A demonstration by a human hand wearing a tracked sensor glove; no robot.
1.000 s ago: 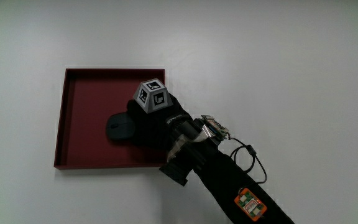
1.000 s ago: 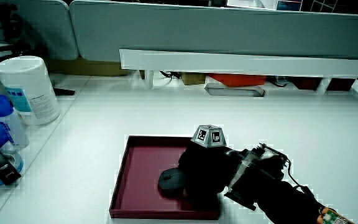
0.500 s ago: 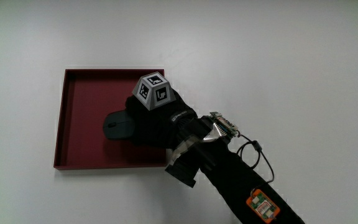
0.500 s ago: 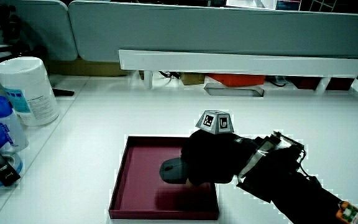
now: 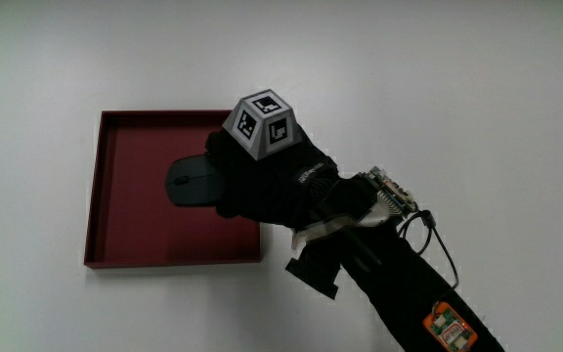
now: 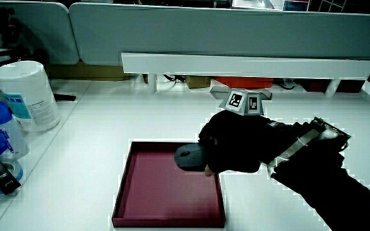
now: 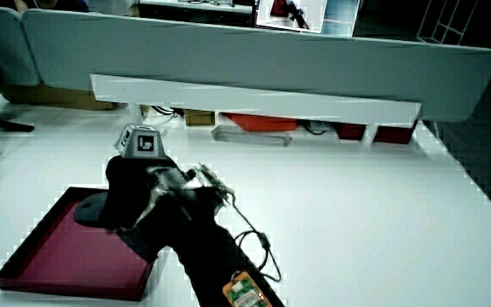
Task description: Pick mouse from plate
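A dark grey mouse (image 5: 190, 181) is held up above the dark red square plate (image 5: 130, 230), with the gloved hand (image 5: 262, 181) shut on it. In both side views the mouse (image 6: 189, 156) (image 7: 92, 209) hangs clear of the plate's floor (image 6: 162, 199) (image 7: 58, 251). The patterned cube (image 5: 263, 122) rides on the back of the hand. The fingers wrap the end of the mouse nearer the forearm, so that end is hidden.
A white wipes tub (image 6: 29, 93) and blue-capped bottles (image 6: 2, 131) stand at the table's edge. A long white shelf (image 6: 249, 64) runs along the low partition.
The hand has risen from the plate with the mouse in its grasp. One second ago the mouse lay on the plate's floor under the hand.
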